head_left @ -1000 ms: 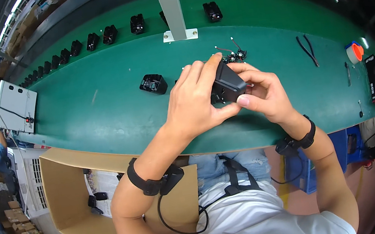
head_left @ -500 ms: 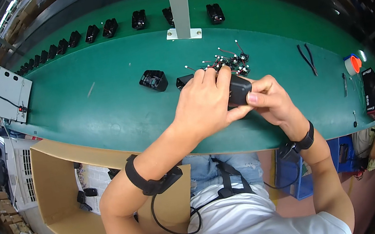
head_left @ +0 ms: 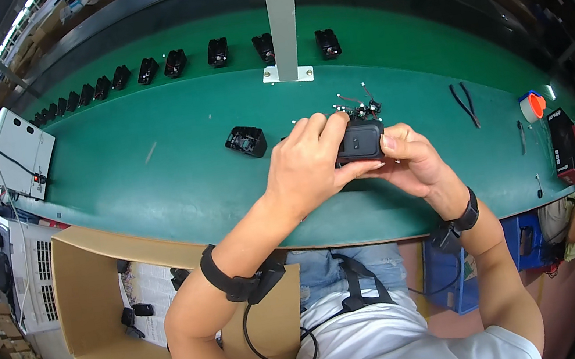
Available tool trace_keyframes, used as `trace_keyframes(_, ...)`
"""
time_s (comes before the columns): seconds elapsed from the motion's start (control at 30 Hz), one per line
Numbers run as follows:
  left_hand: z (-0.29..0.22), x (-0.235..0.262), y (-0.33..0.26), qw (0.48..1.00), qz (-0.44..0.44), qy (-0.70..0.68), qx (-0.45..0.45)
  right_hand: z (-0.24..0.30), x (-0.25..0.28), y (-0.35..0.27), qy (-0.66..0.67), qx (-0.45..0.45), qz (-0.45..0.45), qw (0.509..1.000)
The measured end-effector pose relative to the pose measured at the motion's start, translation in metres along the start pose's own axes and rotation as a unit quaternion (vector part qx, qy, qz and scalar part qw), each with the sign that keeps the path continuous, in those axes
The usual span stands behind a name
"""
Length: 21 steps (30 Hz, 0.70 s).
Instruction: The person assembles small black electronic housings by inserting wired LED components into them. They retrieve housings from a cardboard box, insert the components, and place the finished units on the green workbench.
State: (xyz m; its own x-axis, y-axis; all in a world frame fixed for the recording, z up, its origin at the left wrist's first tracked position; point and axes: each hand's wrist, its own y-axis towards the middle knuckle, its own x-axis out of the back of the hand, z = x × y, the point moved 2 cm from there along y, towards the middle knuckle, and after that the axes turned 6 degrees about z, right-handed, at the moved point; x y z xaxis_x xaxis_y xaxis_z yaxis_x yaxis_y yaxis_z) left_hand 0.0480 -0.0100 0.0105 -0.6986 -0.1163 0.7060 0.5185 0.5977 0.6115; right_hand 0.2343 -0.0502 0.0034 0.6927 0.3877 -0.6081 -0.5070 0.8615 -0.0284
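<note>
Looking down past the white shirt (head_left: 401, 344), I have a cardboard box (head_left: 95, 282) below the bench on the left and a blue bin (head_left: 462, 294) below it on the right. Over the near part of the green bench (head_left: 170, 189), a black casing (head_left: 362, 141) is held between both hands, a broad face turned up toward me. My left hand (head_left: 309, 165) is closed around its left end, fingers bent over the top and thumb stretched along the lower edge. My right hand (head_left: 415, 160) pinches the right end, thumb in front, the other fingers tucked beneath and partly hidden from me. Just beyond lies a tangle of small wired parts (head_left: 366, 110), some of it covered by the casing and fingers. Left of the hands and apart from them, a second casing (head_left: 246, 142) rests with its hollow side up. Over to the right I see pliers (head_left: 466, 107) with their handles spread, an orange-and-white roll (head_left: 533, 105) and a black-and-red carton (head_left: 565, 145). Farthest out, past a grey post (head_left: 282, 17) fixed near the bench's far edge, a row of black housings (head_left: 217, 52) lines a green strip (head_left: 398, 25).
</note>
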Motion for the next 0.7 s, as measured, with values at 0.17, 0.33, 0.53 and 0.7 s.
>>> trace_keyframes(0.17, -0.003, 0.009, 0.006, 0.993, 0.093, -0.002, 0.066, 0.017, 0.010, 0.012, -0.082, 0.006, -0.013, 0.997)
trace_keyframes(0.33, 0.040, 0.010, -0.007, 0.972, 0.144, 0.117, 0.143, 0.080, 0.060, 0.077, -0.844, 0.244, -0.134, 0.458)
trace_keyframes(0.53, 0.050, -0.003, -0.004, 0.913, 0.301, 0.087, 0.262, 0.101, 0.177, 0.096, -0.858, 0.005, -0.181, 0.481)
trace_keyframes(0.7, 0.046, 0.009, -0.009, 0.916, 0.318, 0.119, 0.215, 0.097, 0.181, 0.088, -0.876, 0.094, -0.199, 0.430)
